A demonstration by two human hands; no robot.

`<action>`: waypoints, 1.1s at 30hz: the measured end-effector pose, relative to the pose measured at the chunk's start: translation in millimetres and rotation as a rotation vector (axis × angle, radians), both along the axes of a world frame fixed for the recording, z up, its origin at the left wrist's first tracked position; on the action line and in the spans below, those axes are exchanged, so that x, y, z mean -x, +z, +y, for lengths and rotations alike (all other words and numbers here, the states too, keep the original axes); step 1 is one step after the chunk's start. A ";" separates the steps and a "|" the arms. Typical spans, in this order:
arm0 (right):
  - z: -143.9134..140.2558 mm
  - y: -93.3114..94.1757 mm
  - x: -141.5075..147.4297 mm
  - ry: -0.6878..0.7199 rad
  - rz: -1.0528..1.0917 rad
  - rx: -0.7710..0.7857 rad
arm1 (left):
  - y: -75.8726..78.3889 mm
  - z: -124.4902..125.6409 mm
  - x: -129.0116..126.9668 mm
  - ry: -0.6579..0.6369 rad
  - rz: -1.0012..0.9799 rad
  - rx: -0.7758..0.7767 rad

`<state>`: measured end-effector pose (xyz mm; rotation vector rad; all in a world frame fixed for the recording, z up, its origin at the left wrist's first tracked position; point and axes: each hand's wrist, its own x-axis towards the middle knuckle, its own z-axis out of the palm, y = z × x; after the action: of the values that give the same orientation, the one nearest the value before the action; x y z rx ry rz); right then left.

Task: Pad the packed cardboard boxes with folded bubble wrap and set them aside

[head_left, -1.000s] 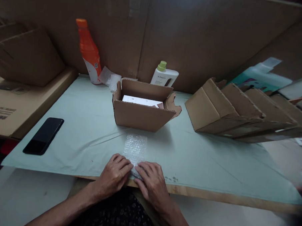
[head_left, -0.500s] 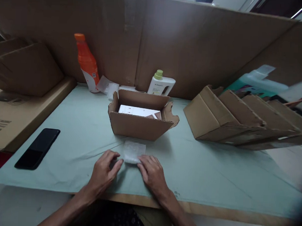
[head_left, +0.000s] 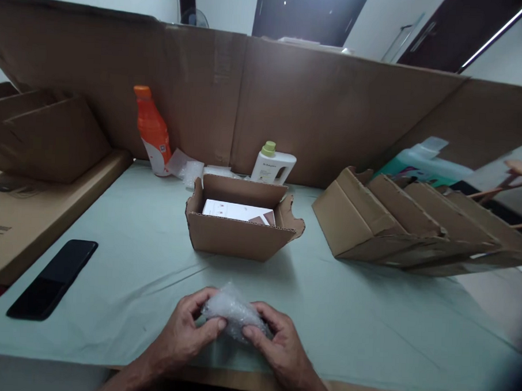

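Observation:
A crumpled piece of bubble wrap (head_left: 234,312) is held between my two hands, close to the table's front edge. My left hand (head_left: 190,325) grips its left side, thumb in front and fingers behind. On the other side my right hand (head_left: 278,340) pinches it the same way. Just beyond the hands stands an open cardboard box (head_left: 233,236) with its flaps up. Inside it lies a white carton (head_left: 236,210) with brown shapes at one end; its lower part is hidden by the box's front wall.
Several open cardboard boxes (head_left: 350,225) lean in a row at the right. Behind stand a white bottle (head_left: 271,166), an orange bottle (head_left: 153,134) and more bubble wrap (head_left: 193,172). A black phone (head_left: 52,278) lies left, near a large flat carton (head_left: 35,220). A cardboard wall (head_left: 325,112) closes the back.
The bubble wrap, flat on the table before, is now lifted and bunched up in both hands. Both hands have closed on it. My view has tilted upward.

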<state>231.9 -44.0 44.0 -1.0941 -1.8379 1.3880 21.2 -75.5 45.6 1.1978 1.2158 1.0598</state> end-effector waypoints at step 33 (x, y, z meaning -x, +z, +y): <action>158.1 156.7 -8.0 -0.254 -0.780 -0.931 | 39.0 91.9 58.7 0.526 0.823 -1.033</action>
<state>239.9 114.1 200.7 -1.3210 -2.3318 -0.1702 -37.5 16.5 84.6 2.3393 1.7186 1.7842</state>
